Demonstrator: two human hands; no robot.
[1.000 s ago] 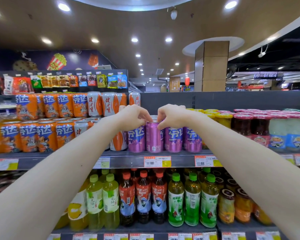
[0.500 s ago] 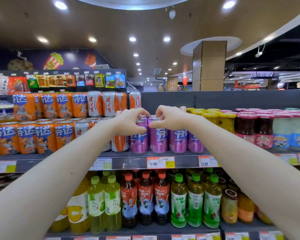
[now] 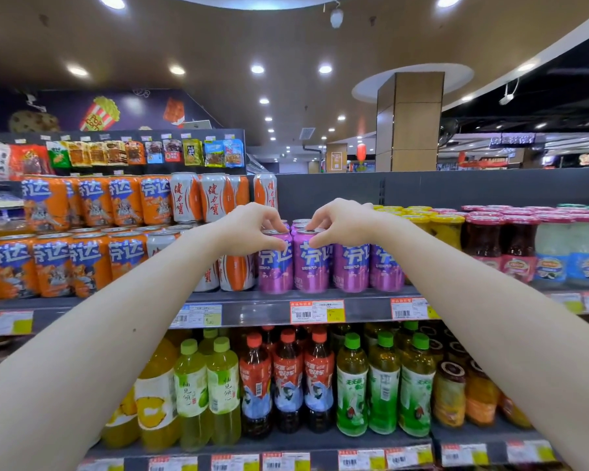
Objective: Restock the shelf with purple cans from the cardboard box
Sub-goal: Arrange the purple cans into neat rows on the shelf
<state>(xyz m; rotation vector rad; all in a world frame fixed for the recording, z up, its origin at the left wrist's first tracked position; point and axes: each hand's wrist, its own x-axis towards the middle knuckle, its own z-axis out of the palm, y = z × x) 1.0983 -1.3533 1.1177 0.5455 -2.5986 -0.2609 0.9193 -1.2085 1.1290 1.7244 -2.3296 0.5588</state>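
Note:
Several purple cans stand in a row at the front of the grey shelf [image 3: 361,309]. My left hand [image 3: 252,227] pinches the top of the leftmost purple can [image 3: 275,266] between thumb and fingers. My right hand [image 3: 340,222] pinches the rim of the purple can beside it [image 3: 312,266]. Both cans stand upright on the shelf, touching each other. More purple cans [image 3: 368,266] stand to their right, and others sit behind. The cardboard box is out of view.
Orange cans [image 3: 89,263] and white-and-orange cans [image 3: 232,273] fill the shelf to the left, stacked two high. Jars with yellow and red lids [image 3: 490,246] stand to the right. Bottled drinks [image 3: 286,382] line the shelf below. Price tags [image 3: 317,311] run along the shelf edge.
My left hand has brought a purple can down onto the shelf at the left end of the row. My right hand has turned its can so the label faces forward.

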